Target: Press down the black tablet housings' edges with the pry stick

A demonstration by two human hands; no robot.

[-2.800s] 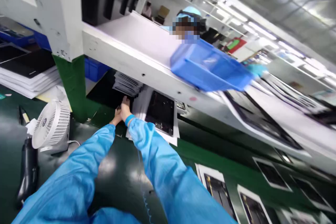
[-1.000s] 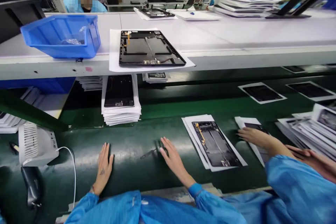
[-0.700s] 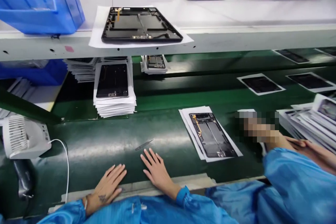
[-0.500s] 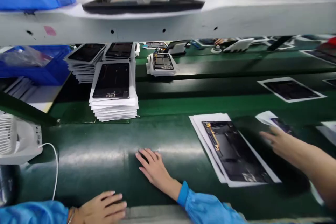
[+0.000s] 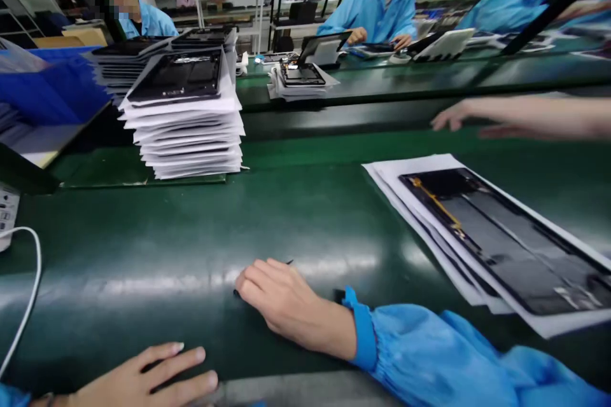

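Observation:
My left hand point(image 5: 147, 379) rests palm down near the front edge of the green work surface point(image 5: 143, 222), fingers spread and nothing in them. Further right and forward, my right hand point(image 5: 281, 302) has its fingers curled together low over the surface. A small dark tip shows at its fingertips and a thin dark point sticks out behind the knuckles, so it holds a thin dark tool, mostly hidden. To the right lies an opened black tablet housing point(image 5: 515, 238) with an orange strip, on white sheets point(image 5: 382, 172).
A tall stack of tablets and white sheets point(image 5: 191, 140) stands at the back left beside a blue bin point(image 5: 62, 86). Another person's arm point(image 5: 529, 117) reaches in from the right. A white cable point(image 5: 35, 280) lies at left. People in blue sit across the line.
The view has shifted and the shelf has left it. My right hand's fingers have gone from spread to curled round something dark. The other person's hand is now further back.

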